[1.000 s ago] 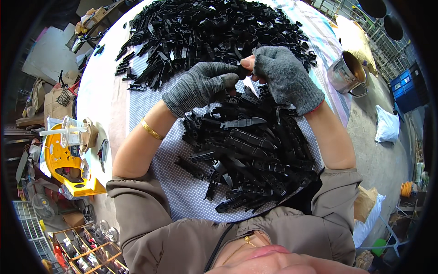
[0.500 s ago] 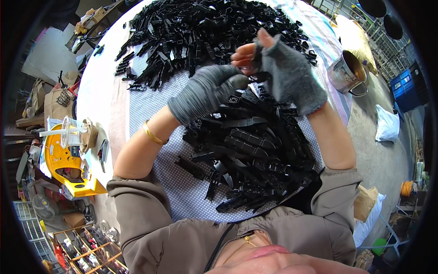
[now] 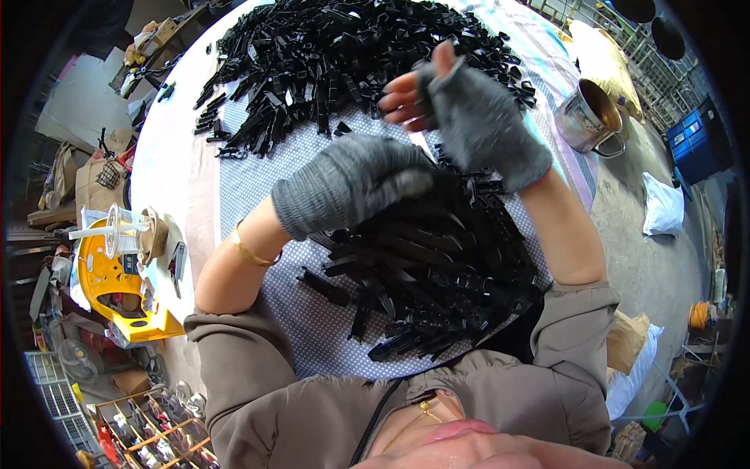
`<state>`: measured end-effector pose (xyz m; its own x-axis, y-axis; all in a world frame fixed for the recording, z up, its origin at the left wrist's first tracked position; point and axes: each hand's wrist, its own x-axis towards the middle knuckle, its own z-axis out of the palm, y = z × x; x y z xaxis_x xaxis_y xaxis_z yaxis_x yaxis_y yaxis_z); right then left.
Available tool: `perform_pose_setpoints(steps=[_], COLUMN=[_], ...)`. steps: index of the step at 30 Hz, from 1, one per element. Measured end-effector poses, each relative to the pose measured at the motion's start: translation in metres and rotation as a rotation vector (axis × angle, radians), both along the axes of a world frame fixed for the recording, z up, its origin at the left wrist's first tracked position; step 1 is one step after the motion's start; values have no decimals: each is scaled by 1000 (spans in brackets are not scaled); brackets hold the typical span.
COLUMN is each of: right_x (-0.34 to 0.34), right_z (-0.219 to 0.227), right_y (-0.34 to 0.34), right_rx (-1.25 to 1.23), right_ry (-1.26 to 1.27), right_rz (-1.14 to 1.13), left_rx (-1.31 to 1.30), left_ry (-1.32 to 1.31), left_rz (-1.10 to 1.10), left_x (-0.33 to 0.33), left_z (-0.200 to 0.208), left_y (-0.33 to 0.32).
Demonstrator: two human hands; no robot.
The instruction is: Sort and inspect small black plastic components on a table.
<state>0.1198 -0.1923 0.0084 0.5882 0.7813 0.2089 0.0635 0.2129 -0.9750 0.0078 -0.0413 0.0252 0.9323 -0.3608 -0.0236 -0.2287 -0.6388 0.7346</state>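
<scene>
One wide table [image 3: 246, 184] under pale, dotted cloth spreads in front of you, and on it lies the near pile [image 3: 449, 262] of long black plastic parts, close to your chest. Beyond the near pile, the far pile [image 3: 344, 59] is larger, and its black parts look smaller. Well to the left of the near pile there is a yellow plastic frame [image 3: 105, 270]; well to its right, and farther from you, a metal pot [image 3: 582, 121] with a handle.

Your left hand [image 3: 351, 185], in a gray glove, is over the upper left part of the near pile, so the parts are below and beside its fingers. Its fingertips are hidden, and I cannot tell if they grip a part. Your right hand [image 3: 480, 121], also gloved, is just past the upper edge of the near pile, with fingers spread and thumb raised.

Compared with half a second ago, your left hand has come lower over the near pile, and your right fingers reach a little more to the left. The dark part which showed between your hands is no longer visible there. One loose black piece [image 3: 342, 128], then covered by your left hand, now shows beyond the near pile.
</scene>
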Motion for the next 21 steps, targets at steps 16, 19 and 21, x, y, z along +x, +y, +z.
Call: perform_pose_setpoints(steps=[16, 19, 21], right_x=[49, 44, 39], right_z=[-28, -29, -31], right_y=[0, 9, 8], right_rx=[-1014, -1105, -1080], right_ry=[-1147, -1150, -1152], right_rz=[-416, -395, -407], left_rx=[510, 703, 818], left_ry=[-136, -201, -189], left_rz=[730, 711, 714], left_x=[42, 47, 50], left_z=[-27, -49, -52], left_y=[94, 89, 84])
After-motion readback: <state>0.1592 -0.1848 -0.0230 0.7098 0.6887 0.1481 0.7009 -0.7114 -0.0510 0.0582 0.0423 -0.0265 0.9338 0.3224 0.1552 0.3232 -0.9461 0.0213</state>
